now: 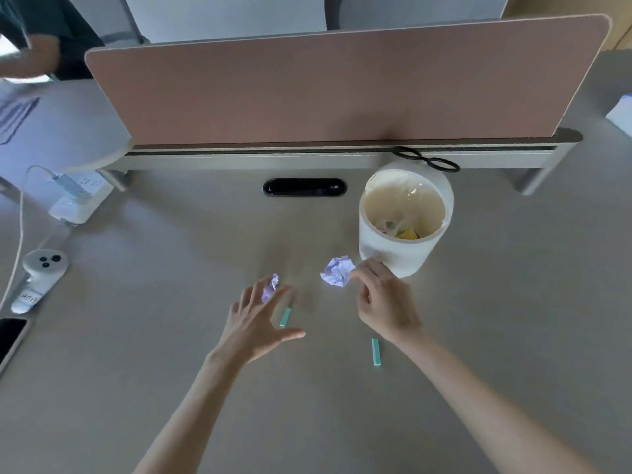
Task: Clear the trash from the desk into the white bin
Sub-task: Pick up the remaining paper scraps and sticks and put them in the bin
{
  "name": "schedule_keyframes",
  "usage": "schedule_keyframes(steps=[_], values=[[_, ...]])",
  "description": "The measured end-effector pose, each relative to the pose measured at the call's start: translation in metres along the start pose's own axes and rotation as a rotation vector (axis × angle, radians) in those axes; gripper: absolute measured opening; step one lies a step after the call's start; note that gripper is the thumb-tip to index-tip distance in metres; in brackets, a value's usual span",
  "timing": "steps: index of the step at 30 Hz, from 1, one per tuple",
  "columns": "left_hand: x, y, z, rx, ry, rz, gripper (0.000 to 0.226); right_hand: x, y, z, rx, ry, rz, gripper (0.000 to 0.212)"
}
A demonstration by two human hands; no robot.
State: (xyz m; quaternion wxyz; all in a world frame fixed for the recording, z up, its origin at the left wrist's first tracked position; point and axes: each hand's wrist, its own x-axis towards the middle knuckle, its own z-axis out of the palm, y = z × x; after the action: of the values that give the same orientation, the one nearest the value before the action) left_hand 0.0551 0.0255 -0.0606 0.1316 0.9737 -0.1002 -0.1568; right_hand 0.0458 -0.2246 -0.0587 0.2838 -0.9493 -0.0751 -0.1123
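Head cam looks down on the pickup step: right hand point(384, 304) is pinched on the bigger crumpled paper ball point(338, 271), which sits right beside the white bin point(393, 254), so next it probably just needs a short lift over the rim and a drop. Left hand point(254, 323) is spread wide, fingers reaching at the smaller paper wad point(272, 286), not gripping it yet. Two teal strips point(285, 317) point(376, 352) are left on the surface point(136, 354). Nothing really blocks the way; scissors point(425, 159) lie behind the bin, while a controller point(41, 271) and phone point(10, 336) sit well off to the left.
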Motion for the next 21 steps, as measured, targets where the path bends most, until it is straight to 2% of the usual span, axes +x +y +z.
schedule_keyframes(steps=[3,6,8,10,12,16,17,19,21], values=[[-0.006,-0.003,0.013,0.000,0.172,0.089,0.046,0.015,-0.003,0.018,-0.013,-0.055,-0.072,0.050],[-0.008,-0.005,0.021,-0.031,0.280,0.115,0.026,0.025,-0.001,0.034,-0.099,-0.191,-0.098,0.065],[-0.009,-0.006,0.024,-0.062,0.304,0.117,0.024,0.027,0.000,0.044,-0.149,-0.262,-0.108,0.061],[-0.008,-0.006,0.026,-0.049,0.315,0.130,0.027,0.027,-0.001,0.050,-0.151,-0.237,-0.103,0.038],[-0.008,-0.007,0.027,-0.016,0.332,0.139,0.024,0.026,-0.006,0.051,-0.139,-0.161,-0.085,0.017],[-0.006,-0.009,0.028,0.036,0.368,0.174,0.012,0.031,-0.031,0.035,-0.096,-0.042,-0.116,0.007],[-0.005,-0.010,0.028,0.045,0.374,0.182,0.010,0.035,-0.041,0.025,-0.082,0.040,-0.155,0.008],[-0.003,-0.011,0.029,0.048,0.384,0.186,0.008,0.044,-0.060,-0.001,-0.058,0.311,-0.196,0.011],[-0.002,-0.011,0.028,0.031,0.397,0.177,0.005,0.056,-0.070,-0.031,0.008,0.595,-0.139,0.014]])
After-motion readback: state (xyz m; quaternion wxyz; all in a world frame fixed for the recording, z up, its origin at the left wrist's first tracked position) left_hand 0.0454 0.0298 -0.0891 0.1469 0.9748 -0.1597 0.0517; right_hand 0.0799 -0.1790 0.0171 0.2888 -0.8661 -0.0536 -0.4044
